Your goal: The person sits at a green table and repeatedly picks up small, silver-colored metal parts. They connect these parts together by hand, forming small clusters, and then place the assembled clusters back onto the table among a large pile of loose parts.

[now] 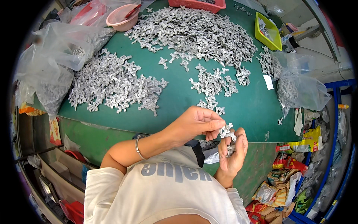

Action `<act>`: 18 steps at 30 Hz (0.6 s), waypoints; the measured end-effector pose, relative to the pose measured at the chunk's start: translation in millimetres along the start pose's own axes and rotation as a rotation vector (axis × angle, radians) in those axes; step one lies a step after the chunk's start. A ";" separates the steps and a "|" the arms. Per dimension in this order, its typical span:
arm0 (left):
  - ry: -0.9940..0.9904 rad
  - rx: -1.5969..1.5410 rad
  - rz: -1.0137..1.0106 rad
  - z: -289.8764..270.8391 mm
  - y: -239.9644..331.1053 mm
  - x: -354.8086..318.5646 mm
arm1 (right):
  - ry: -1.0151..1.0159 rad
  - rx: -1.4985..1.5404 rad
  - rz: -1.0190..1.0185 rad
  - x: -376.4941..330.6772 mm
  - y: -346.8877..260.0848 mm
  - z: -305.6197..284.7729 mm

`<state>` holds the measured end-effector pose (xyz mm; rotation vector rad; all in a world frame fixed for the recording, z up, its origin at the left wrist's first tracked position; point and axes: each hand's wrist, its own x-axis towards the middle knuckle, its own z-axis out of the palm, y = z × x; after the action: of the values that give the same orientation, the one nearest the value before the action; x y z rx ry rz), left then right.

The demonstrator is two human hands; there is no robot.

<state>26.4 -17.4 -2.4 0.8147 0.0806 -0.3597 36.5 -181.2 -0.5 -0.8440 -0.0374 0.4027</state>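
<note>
My left hand (195, 123) pinches a small silvery metal casting (226, 130) between thumb and fingers, just past the near edge of the green table (179, 97). My right hand (234, 151) is curled under it, palm up, gripping the same cluster of metal pieces from below. Both hands meet over my lap. A thin bracelet circles my left wrist. Directly beyond my hands a small scatter of the same castings (212, 84) lies on the table.
Two big heaps of silvery castings: one at left (112, 80), one at the far centre (194, 33). Clear plastic bags with parts stand at left (52, 56) and right (298, 87). A pink bowl (122, 16), red tray (197, 3), yellow-green bin (267, 31). Crumpled wrappers on the floor at right.
</note>
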 end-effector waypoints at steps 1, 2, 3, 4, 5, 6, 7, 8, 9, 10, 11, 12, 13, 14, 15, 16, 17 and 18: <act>0.006 -0.008 -0.010 -0.3 -1.1 0.2 | 0.005 0.010 0.006 1.0 0.5 0.1; 0.012 -0.016 -0.020 -0.5 -3.0 0.2 | 0.070 0.038 0.002 3.6 2.6 0.8; 0.018 -0.024 -0.031 -0.5 -5.0 0.3 | 0.136 0.067 -0.003 6.8 6.0 1.2; 0.020 -0.037 -0.038 -1.1 -7.7 0.7 | 0.202 0.096 -0.007 8.6 8.9 0.1; 0.021 -0.051 -0.045 -2.0 -10.6 1.3 | 0.194 0.146 0.040 9.6 9.9 -5.0; 0.027 -0.066 -0.051 -2.8 -12.7 1.4 | 0.195 0.158 0.049 9.7 10.8 -5.8; 0.029 -0.070 -0.054 -3.0 -12.6 1.4 | 0.196 0.170 0.058 9.8 11.5 -6.3; 0.031 -0.073 -0.057 -3.3 -11.6 1.1 | 0.197 0.181 0.067 9.6 12.1 -6.8; 0.032 -0.078 -0.058 -3.1 -10.5 1.0 | 0.193 0.186 0.075 9.1 11.3 -6.8; 0.028 -0.075 -0.056 -2.6 -9.4 0.9 | 0.189 0.191 0.082 8.2 9.9 -6.5; 0.024 -0.073 -0.054 -2.0 -8.2 0.8 | 0.185 0.195 0.090 7.3 8.9 -6.8; 0.021 -0.069 -0.051 -1.3 -6.9 0.6 | 0.163 0.189 0.089 6.6 8.3 -7.7; 0.015 -0.063 -0.046 -0.7 -6.2 0.5 | 0.140 0.182 0.088 5.5 7.9 -9.0; 0.010 -0.056 -0.041 -0.2 -5.7 0.4 | 0.118 0.176 0.088 4.3 7.4 -9.9; 0.004 -0.050 -0.036 0.4 -5.2 0.3 | 0.103 0.173 0.086 3.3 7.0 -10.4; 0.013 -0.039 -0.034 1.9 -3.7 -0.1 | 0.088 0.170 0.085 2.3 6.5 -10.7; 0.021 -0.028 -0.031 4.0 -1.5 -0.5 | 0.074 0.167 0.083 1.2 6.1 -11.0; 0.028 -0.017 -0.029 6.1 0.3 -0.9 | 0.077 0.186 0.097 0.0 5.3 -11.0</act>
<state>25.2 -21.4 2.2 0.8027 0.1217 -0.3747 36.9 -186.0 -11.7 -0.6790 0.1115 0.4573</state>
